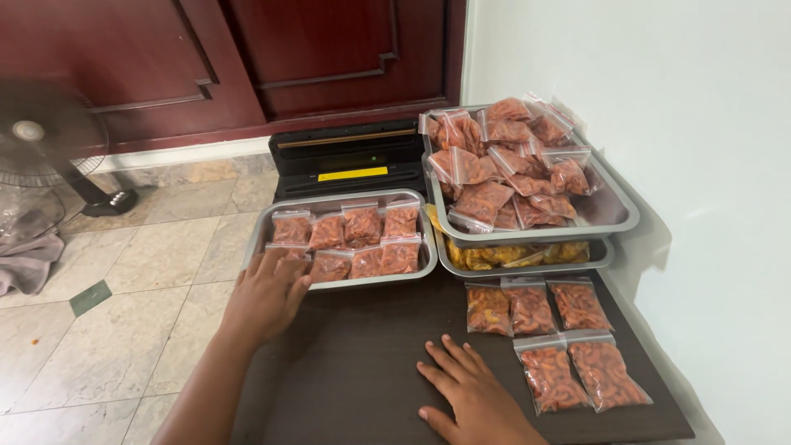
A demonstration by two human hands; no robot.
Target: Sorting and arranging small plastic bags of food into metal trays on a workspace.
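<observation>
Down low, a dark table (371, 363) is set on pale floor tiles (132, 330); the left hand (265, 297) is spread open on a metal tray (428, 247), and the right hand (474, 391) is laid flat and empty.

Small clear zip bags of orange-red snacks (346, 239) lie in two rows inside the shallow steel tray (428, 247) at the table's left, their tops banded red. A heap of the same bags (507, 161) fills the upper steel tray (618, 216) at the right; beneath it, bags of yellow snacks (511, 255) show in the lower tray (606, 262). Five more bags (548, 342) lie flat on the dark table (362, 363) at the right. A yellow rectangular label (353, 174) sits on the black vacuum sealer (350, 156) behind.
</observation>
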